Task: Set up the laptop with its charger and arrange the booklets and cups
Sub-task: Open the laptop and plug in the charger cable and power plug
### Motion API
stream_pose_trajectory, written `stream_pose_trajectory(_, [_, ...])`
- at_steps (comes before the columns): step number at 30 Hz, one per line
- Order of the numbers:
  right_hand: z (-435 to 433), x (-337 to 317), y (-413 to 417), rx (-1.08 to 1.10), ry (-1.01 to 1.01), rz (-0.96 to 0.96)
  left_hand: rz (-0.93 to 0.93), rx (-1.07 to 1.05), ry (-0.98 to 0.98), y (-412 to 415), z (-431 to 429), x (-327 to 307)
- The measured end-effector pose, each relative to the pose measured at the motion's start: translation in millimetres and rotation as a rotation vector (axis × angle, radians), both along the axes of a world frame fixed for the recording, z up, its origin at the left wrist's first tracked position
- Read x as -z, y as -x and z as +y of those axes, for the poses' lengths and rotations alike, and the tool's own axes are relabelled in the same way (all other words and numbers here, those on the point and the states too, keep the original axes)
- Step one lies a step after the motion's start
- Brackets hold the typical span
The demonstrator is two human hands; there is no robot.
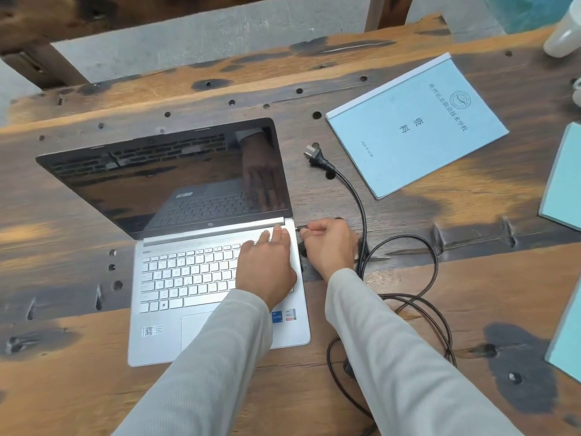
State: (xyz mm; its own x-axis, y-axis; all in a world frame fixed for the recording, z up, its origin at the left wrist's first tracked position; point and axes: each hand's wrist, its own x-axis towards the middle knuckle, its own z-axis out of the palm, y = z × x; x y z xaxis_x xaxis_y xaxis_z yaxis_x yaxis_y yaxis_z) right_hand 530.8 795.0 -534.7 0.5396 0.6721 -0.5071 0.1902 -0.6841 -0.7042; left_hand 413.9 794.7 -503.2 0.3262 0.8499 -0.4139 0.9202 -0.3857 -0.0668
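Pale grey sleeves (pixel 217 366) fill the bottom of our view, both arms reaching forward over the tabletop (pixel 78 388). On the right hand (pixel 328 245) our fingers (pixel 314 228) are curled and pinched together on the small charger connector (pixel 302 228), held right at the right edge of the laptop (pixel 220 247), up by the hinge; whether the tip is already in the port, we cannot tell. Our left hand (pixel 267 265) lies flat on the right end of the keyboard (pixel 185 275), fingers stretched out side by side toward the hinge, gripping nothing.

Out from there, the laptop sits open on the left half of the tabletop, its dark screen (pixel 163 177) reflecting a hand and the keys. Behind the right hand, the black cable (pixel 435 265) loops several times across the wood, and 1 strand climbs to the wall plug (pixel 317 156), which lies loose just right of the screen.

Farther right, a light blue booklet (pixel 418 124) rests flat with printed characters on its cover. 2 more blue-green booklets poke in at the right edge, one (pixel 564 177) above the other (pixel 569 338). At the top right corner, a white cup (pixel 562 36) stands partly out of view.
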Motion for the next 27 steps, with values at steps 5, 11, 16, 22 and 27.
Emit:
stream_pose_trajectory(5, [-3,0,-2,-0.103,-0.065,-0.018,0.012,0.017,-0.008,1,1,-1])
stream_pose_trajectory(11, [-6,1,-1,-0.194,-0.126,-0.113,0.027,0.020,-0.011,0,3,-4])
stream_pose_trajectory(16, [-5,2,1,-0.202,-0.134,-0.139,0.019,-0.001,0.018,-3,0,-4])
stream_pose_trajectory(22, [-5,0,-1,-0.256,-0.128,-0.161,0.017,0.008,0.031,0,-2,-3])
stream_pose_trajectory(27, [-5,1,-9,-0.305,-0.126,-0.143,0.040,0.032,0.039,-2,-1,-4])
